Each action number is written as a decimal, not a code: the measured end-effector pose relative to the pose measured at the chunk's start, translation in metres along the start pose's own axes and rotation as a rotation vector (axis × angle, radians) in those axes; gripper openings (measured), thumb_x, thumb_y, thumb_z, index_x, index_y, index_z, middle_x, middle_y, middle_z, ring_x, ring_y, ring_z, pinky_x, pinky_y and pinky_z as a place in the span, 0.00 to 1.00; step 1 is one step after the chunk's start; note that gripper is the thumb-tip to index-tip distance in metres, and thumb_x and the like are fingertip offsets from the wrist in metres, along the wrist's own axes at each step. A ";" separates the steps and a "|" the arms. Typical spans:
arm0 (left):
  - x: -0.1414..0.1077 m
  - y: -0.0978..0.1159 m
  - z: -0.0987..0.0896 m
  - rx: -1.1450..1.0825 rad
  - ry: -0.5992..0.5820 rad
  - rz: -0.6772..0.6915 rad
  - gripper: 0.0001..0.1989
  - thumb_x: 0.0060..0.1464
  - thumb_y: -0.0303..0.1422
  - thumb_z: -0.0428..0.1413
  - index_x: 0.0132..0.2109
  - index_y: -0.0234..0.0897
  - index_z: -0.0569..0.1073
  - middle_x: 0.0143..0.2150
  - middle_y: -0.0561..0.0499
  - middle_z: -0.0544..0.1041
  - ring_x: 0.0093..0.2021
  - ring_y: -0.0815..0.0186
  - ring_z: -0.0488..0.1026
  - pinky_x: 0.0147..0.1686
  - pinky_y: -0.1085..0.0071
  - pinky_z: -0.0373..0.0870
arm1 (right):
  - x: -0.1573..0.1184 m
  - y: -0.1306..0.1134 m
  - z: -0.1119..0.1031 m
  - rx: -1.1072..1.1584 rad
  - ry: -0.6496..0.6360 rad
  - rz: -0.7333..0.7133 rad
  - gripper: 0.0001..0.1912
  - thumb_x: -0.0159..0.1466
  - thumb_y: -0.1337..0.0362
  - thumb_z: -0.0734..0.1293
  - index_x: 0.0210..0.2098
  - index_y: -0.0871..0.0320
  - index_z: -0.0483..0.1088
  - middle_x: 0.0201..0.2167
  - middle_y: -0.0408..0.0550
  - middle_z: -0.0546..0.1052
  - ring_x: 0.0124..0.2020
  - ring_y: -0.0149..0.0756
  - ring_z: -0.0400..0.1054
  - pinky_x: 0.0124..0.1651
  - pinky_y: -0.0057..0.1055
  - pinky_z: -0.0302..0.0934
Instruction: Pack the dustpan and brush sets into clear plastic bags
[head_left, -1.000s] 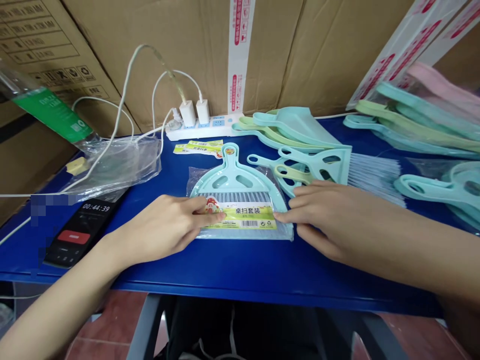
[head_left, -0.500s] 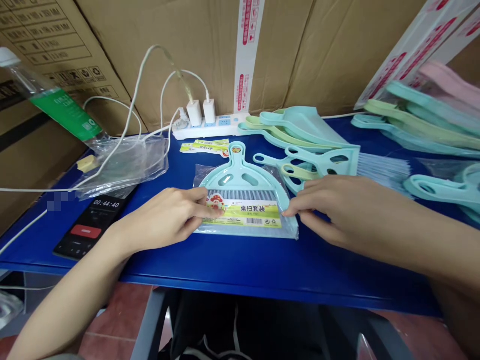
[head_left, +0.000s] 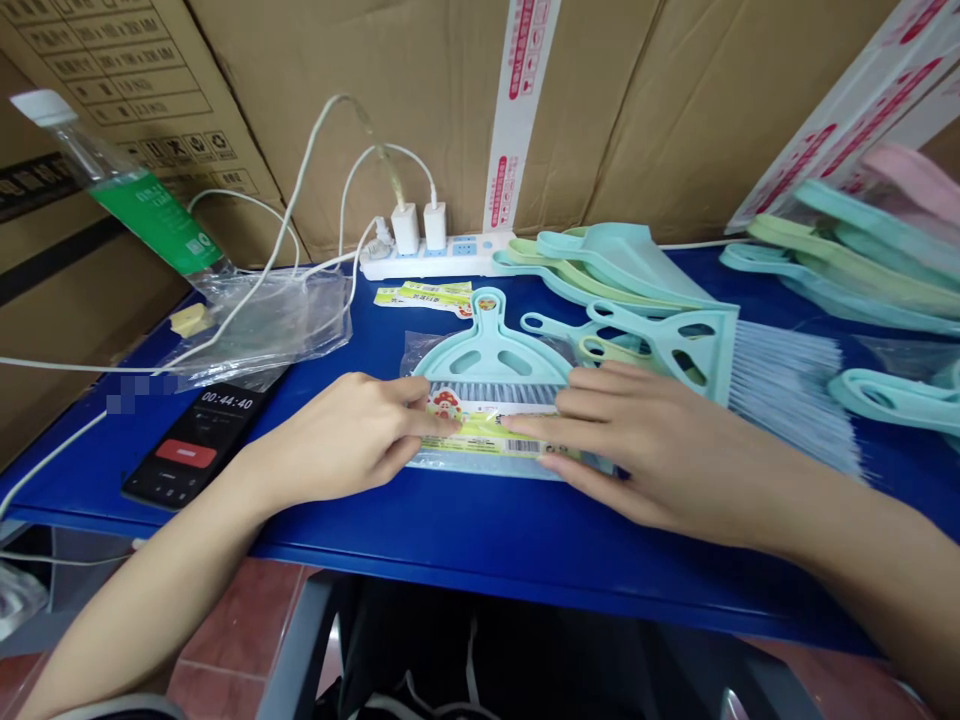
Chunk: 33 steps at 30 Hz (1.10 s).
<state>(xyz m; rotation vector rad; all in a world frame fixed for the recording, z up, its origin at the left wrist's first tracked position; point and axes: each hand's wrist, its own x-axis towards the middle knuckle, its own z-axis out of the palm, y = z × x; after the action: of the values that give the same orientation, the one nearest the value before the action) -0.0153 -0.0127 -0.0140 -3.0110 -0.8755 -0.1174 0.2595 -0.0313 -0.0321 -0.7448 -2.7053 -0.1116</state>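
My 2 hands lay on a bagged teal dustpan set.
On the blue table (head_left: 465, 560), my right hand (head_left: 600, 430) was palm down, fingers loosely parted, its index fingertip on the yellow-green label (head_left: 487, 445) and its thumb near the lower edge. My left hand (head_left: 390, 430) had its index finger stretched onto the label from the other side; whether it pinched the bag's edge, I couldn't tell. The set (head_left: 498, 345) lay flat between them, handle pointing away. Beyond my left forearm was a phone (head_left: 204, 440) reading 00:44:40. Right of the set sat loose brushes (head_left: 697, 350); behind these, stacked dustpans (head_left: 637, 260) and a white power strip (head_left: 450, 260) before cardboard (head_left: 420, 90).
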 end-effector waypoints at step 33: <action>0.002 0.007 0.004 0.058 -0.048 0.006 0.17 0.57 0.23 0.51 0.48 0.45 0.78 0.40 0.54 0.79 0.28 0.69 0.74 0.26 0.70 0.64 | -0.002 0.002 0.011 0.091 -0.101 0.058 0.20 0.74 0.63 0.56 0.54 0.56 0.76 0.39 0.48 0.83 0.39 0.42 0.69 0.42 0.41 0.61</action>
<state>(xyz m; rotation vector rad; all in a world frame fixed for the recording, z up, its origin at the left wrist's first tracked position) -0.0090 -0.0175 -0.0180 -2.9744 -0.8585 -0.0196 0.2592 -0.0285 -0.0437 -0.8208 -2.7595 0.0638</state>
